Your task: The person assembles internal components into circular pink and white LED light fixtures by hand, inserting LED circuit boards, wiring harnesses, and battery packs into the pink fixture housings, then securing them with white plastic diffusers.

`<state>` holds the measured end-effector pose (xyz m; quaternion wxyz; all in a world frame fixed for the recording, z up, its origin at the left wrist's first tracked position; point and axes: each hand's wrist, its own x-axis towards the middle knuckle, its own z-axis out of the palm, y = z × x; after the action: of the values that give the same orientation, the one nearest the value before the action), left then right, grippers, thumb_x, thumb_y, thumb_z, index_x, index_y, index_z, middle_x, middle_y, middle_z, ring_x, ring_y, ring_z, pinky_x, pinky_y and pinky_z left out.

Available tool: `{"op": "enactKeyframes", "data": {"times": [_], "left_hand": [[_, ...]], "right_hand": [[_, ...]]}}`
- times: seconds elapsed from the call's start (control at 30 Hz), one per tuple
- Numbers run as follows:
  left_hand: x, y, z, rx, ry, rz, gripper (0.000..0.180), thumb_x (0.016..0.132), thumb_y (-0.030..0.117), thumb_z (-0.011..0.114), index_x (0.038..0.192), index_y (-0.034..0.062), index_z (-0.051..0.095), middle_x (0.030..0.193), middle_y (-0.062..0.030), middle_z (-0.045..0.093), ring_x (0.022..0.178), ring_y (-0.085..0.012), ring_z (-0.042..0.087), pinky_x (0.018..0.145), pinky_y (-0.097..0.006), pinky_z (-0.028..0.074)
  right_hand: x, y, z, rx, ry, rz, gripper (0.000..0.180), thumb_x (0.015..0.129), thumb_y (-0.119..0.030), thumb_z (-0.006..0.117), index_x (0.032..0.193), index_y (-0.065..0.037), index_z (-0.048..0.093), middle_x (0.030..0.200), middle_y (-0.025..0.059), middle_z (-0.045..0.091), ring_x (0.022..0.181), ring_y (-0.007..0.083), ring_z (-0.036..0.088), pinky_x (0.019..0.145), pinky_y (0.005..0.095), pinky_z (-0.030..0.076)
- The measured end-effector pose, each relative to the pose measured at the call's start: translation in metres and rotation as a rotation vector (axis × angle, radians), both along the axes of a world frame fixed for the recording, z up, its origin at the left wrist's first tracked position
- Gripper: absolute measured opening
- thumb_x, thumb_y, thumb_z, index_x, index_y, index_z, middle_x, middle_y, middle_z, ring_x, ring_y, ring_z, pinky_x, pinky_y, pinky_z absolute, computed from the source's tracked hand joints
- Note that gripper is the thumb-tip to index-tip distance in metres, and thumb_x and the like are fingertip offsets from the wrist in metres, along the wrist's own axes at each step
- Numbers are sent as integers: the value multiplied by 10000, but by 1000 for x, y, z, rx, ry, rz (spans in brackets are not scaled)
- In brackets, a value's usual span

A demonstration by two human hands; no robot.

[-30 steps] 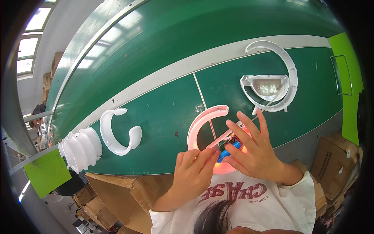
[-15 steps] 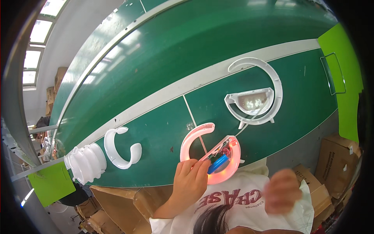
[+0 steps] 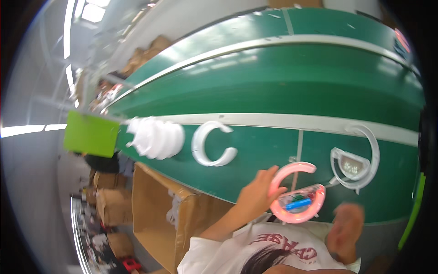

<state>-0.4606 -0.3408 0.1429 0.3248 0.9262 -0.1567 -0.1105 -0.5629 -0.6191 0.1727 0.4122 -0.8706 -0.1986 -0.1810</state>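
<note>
My left hand grips the left side of a C-shaped lamp housing that glows pink, its thumb over the inner edge. In the housing's lower compartment lie a blue cylinder, looking like a battery, and small coloured wires. My right hand is to the right of the lamp, off it and near my shirt; motion smears its fingers. Farther right on the table lies a white C-shaped lamp part with a half-round translucent panel, joined by a pale strip or cable toward the glowing housing.
Left of my hands on the green table sit a plain white C-shaped shell and a row of nested white shells. A white rail runs behind them. Below the table edge stands an open cardboard box; a green panel is far left.
The view has swung left, so the table things appear farther right. My left fingers have shifted from beside the blue cylinder to the housing's left side. My right hand stays off the lamp.
</note>
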Motion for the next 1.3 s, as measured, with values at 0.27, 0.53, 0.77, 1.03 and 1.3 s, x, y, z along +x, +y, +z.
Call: {"op": "enactKeyframes", "data": {"times": [0.27,0.53,0.77,1.03,1.3], "left_hand": [[12,-3,-13,-98,54,-119,397,902,114,603,1275,55,480,1088,-188,508,733,-432,631,644,-514,533],[45,-1,-12,-223,-91,-150,392,837,75,618,1211,38,505,1039,-196,497,673,-431,603,610,-526,495],[167,-38,-17,-271,-289,-84,239,825,117,615,1023,1,545,1023,-251,550,815,-484,619,731,-547,511],[294,-81,-15,-291,-115,-2,267,836,140,617,992,-77,612,1028,-284,570,870,-485,670,772,-506,594],[337,-88,-62,-112,-167,-21,288,886,184,634,1011,-75,624,1133,-289,576,928,-447,680,726,-503,592]], "right_hand": [[14,-48,-66,-476,112,-424,228,884,14,638,1108,31,596,1246,207,532,1114,401,539,925,477,449],[59,-70,-77,-481,-85,-327,152,886,32,640,1037,34,626,1144,198,553,987,362,578,865,426,470],[159,-113,-71,-506,-166,-418,140,975,-13,593,1098,54,604,1154,175,561,1029,350,588,899,400,467],[250,-122,-88,-501,-204,-478,123,941,-15,606,1056,28,613,1093,158,541,1003,355,587,862,419,465],[256,-111,-110,-621,-88,-542,250,896,-8,621,1143,24,604,1170,177,533,1079,372,571,898,450,459]]}}
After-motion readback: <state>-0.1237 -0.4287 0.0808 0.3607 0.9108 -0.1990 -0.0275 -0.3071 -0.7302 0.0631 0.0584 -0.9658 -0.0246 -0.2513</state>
